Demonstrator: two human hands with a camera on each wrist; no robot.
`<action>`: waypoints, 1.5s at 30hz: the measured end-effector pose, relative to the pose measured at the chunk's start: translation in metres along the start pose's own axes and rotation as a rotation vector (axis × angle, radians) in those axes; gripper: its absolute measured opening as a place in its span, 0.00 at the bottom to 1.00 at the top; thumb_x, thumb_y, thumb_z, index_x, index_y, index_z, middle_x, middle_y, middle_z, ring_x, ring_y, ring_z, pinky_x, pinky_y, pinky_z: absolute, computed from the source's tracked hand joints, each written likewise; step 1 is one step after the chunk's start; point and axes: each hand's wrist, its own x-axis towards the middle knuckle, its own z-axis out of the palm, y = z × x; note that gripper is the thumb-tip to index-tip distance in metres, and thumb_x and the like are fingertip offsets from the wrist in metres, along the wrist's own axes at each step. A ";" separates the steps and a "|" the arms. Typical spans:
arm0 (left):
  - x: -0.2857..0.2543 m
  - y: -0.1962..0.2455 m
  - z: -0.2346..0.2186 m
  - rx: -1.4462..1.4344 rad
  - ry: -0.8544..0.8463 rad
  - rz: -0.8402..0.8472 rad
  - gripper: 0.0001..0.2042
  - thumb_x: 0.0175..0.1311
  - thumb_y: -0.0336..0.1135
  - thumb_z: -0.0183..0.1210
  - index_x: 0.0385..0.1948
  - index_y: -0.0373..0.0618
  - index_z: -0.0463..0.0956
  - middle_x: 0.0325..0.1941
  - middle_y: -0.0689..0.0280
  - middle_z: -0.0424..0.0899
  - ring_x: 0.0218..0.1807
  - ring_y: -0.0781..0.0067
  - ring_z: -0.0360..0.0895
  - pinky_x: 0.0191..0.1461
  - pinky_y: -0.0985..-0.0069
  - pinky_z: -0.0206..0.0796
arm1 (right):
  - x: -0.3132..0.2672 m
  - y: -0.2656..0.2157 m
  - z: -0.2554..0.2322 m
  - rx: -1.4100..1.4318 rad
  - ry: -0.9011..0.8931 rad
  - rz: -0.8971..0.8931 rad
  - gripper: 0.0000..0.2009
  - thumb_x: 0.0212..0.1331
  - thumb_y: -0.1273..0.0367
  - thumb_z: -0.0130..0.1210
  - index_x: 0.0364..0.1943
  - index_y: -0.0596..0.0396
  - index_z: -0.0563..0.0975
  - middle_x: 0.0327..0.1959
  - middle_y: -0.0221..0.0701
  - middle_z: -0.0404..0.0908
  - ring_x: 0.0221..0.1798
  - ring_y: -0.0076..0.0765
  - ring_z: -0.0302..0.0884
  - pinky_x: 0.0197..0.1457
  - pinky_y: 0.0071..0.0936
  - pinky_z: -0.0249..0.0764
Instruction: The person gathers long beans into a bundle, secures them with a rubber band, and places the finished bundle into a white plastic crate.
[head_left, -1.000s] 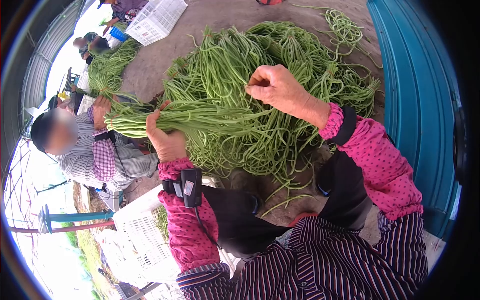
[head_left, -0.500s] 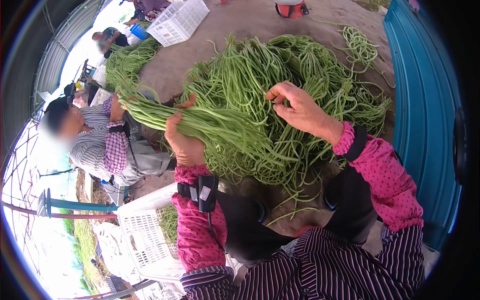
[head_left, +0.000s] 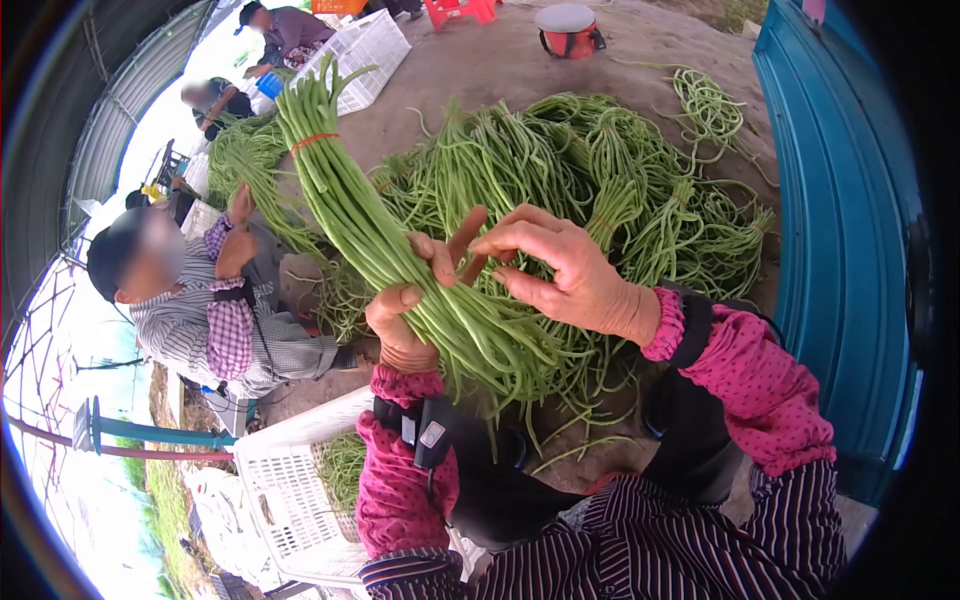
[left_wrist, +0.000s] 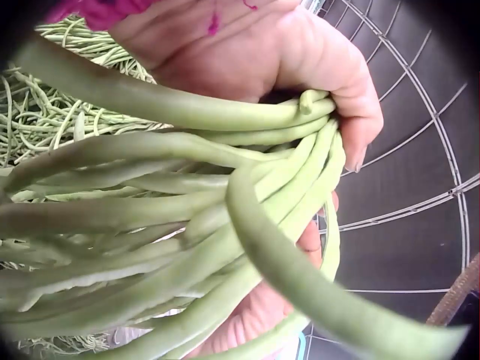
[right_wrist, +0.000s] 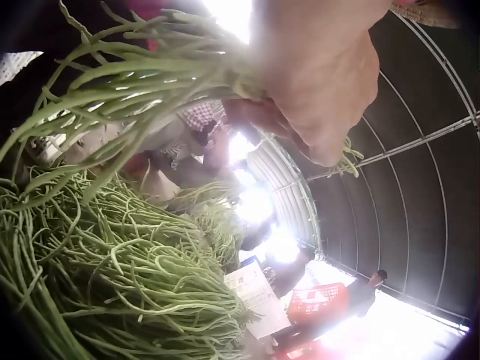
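Observation:
A long bundle of green beans (head_left: 362, 222), tied near its upper end with a red band (head_left: 314, 141), tilts up to the left in the head view. My left hand (head_left: 405, 318) grips it around the middle, thumb on the near side. In the left wrist view the left hand (left_wrist: 247, 52) curls round several beans (left_wrist: 150, 217). My right hand (head_left: 570, 268) is beside the bundle with bent fingers close to the left fingertips; whether it pinches anything is unclear. The right wrist view shows the right hand (right_wrist: 319, 82) next to the beans, partly hiding them.
A large bean pile (head_left: 540, 150) lies on the ground ahead. A white crate (head_left: 300, 490) stands at lower left and a teal metal panel (head_left: 835, 230) at right. Another person (head_left: 190, 320) sits at left, with a white crate (head_left: 370, 60) and red container (head_left: 572, 42) farther back.
The bundle has swung from nearly level to a steep tilt, its banded end rising. My left hand has moved right and turned with it. My right hand has come down and left, close to the left.

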 end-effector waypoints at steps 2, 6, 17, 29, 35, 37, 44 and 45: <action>0.000 -0.004 0.005 -0.037 0.007 -0.023 0.20 0.42 0.34 0.60 0.41 0.44 0.72 0.28 0.64 0.76 0.70 0.46 0.58 0.71 0.49 0.51 | 0.002 0.000 0.002 -0.049 0.005 -0.041 0.16 0.49 0.78 0.60 0.43 0.51 0.76 0.40 0.32 0.76 0.41 0.39 0.79 0.42 0.30 0.77; 0.004 -0.010 0.000 -0.124 -0.058 -0.020 0.19 0.45 0.34 0.58 0.42 0.42 0.72 0.26 0.63 0.75 0.70 0.45 0.57 0.73 0.51 0.49 | 0.001 0.004 0.000 -0.192 -0.039 -0.055 0.16 0.46 0.80 0.62 0.41 0.53 0.77 0.37 0.32 0.76 0.36 0.40 0.80 0.37 0.31 0.77; -0.002 -0.011 -0.004 -0.252 -0.106 -0.006 0.19 0.51 0.31 0.55 0.47 0.39 0.69 0.35 0.59 0.78 0.62 0.47 0.69 0.69 0.48 0.58 | -0.012 0.011 0.009 -0.018 -0.182 0.100 0.10 0.49 0.77 0.60 0.37 0.57 0.75 0.33 0.34 0.76 0.37 0.44 0.79 0.40 0.34 0.75; -0.011 -0.001 -0.009 -0.094 0.199 0.034 0.18 0.51 0.26 0.55 0.46 0.41 0.70 0.40 0.53 0.80 0.42 0.55 0.79 0.48 0.60 0.75 | -0.013 0.006 -0.001 0.196 -0.128 0.516 0.07 0.56 0.70 0.58 0.31 0.61 0.79 0.24 0.31 0.80 0.27 0.23 0.74 0.34 0.26 0.71; -0.013 0.001 -0.005 0.140 0.308 0.051 0.18 0.49 0.27 0.58 0.44 0.41 0.70 0.39 0.55 0.81 0.41 0.58 0.80 0.48 0.62 0.75 | -0.014 0.001 -0.001 0.295 -0.209 0.627 0.11 0.55 0.66 0.60 0.28 0.63 0.78 0.20 0.28 0.77 0.25 0.19 0.69 0.29 0.24 0.67; -0.014 0.000 0.001 0.154 0.314 0.044 0.18 0.48 0.28 0.59 0.44 0.41 0.69 0.39 0.54 0.81 0.40 0.57 0.80 0.47 0.61 0.76 | -0.016 0.006 0.006 0.259 -0.189 0.591 0.10 0.54 0.67 0.60 0.28 0.63 0.78 0.21 0.30 0.78 0.25 0.20 0.70 0.30 0.24 0.68; -0.012 -0.003 0.004 0.007 0.269 0.000 0.17 0.49 0.27 0.56 0.44 0.38 0.69 0.41 0.52 0.79 0.45 0.54 0.80 0.48 0.58 0.77 | -0.016 0.006 0.003 0.258 -0.226 0.637 0.08 0.53 0.71 0.60 0.29 0.63 0.77 0.23 0.28 0.78 0.27 0.20 0.71 0.32 0.24 0.70; -0.013 -0.004 0.002 -0.014 0.263 -0.003 0.17 0.49 0.27 0.56 0.44 0.38 0.69 0.39 0.53 0.79 0.43 0.55 0.79 0.47 0.59 0.76 | -0.016 0.005 0.001 0.254 -0.235 0.637 0.07 0.54 0.71 0.60 0.30 0.63 0.76 0.23 0.27 0.77 0.27 0.20 0.71 0.32 0.24 0.70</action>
